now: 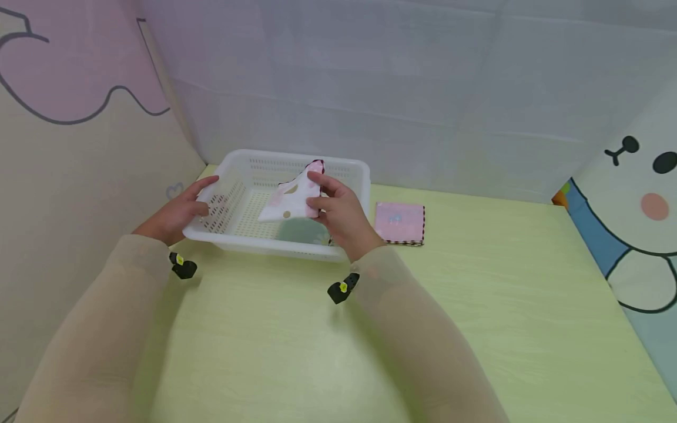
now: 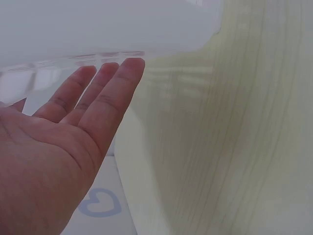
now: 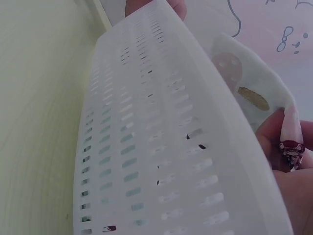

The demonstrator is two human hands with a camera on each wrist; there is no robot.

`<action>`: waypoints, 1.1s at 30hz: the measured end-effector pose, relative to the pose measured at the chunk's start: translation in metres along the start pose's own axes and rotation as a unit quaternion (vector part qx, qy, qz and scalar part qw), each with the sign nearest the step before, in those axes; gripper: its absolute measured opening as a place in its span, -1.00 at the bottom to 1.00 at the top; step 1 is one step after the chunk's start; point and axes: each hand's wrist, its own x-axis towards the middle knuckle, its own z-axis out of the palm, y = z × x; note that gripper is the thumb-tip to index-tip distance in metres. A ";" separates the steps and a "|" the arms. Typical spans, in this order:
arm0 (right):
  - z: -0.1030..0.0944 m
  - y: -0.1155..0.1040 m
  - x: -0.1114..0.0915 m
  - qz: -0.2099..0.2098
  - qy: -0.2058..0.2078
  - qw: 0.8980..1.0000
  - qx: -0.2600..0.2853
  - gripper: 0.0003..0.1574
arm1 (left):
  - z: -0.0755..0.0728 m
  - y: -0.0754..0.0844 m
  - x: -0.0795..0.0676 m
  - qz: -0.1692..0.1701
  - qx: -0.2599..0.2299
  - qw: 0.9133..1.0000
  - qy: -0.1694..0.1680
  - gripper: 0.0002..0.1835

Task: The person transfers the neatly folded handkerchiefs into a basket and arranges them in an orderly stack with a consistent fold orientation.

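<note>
A white slotted plastic basket (image 1: 275, 249) stands on the table, its left end held by my left hand (image 1: 177, 214). In the left wrist view, several fingers (image 2: 105, 105) stretch against the basket's outer side. My right hand (image 1: 344, 217) pinches a folded handkerchief (image 1: 291, 197), pale pink and white with gold spots and a dark red checked edge. It hangs tilted over the basket, fingertips and thumb at its right side. A pale green cloth (image 1: 301, 231) lies on the basket floor, partly hidden by the handkerchief and the right hand.
Right of the basket, a folded pink handkerchief (image 1: 400, 223) with a dark checked border lies flat on the light green table (image 1: 476, 317). Behind the basket rises a pale wall sheet (image 1: 423, 100); a patterned wall (image 1: 79, 153) stands close on the left.
</note>
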 end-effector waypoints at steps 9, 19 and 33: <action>0.004 0.008 0.006 0.021 0.012 1.000 -0.004 -0.34 | 0.001 0.003 -0.003 -0.004 -0.001 1.000 0.001 -0.10; 0.004 0.013 0.012 0.050 0.038 0.997 -0.034 -0.38 | 0.000 0.003 -0.004 -0.003 0.001 1.000 0.000 -0.10; 0.004 0.017 0.012 0.055 0.039 0.994 -0.084 -0.41 | -0.001 0.001 -0.005 -0.005 -0.006 1.000 -0.002 -0.13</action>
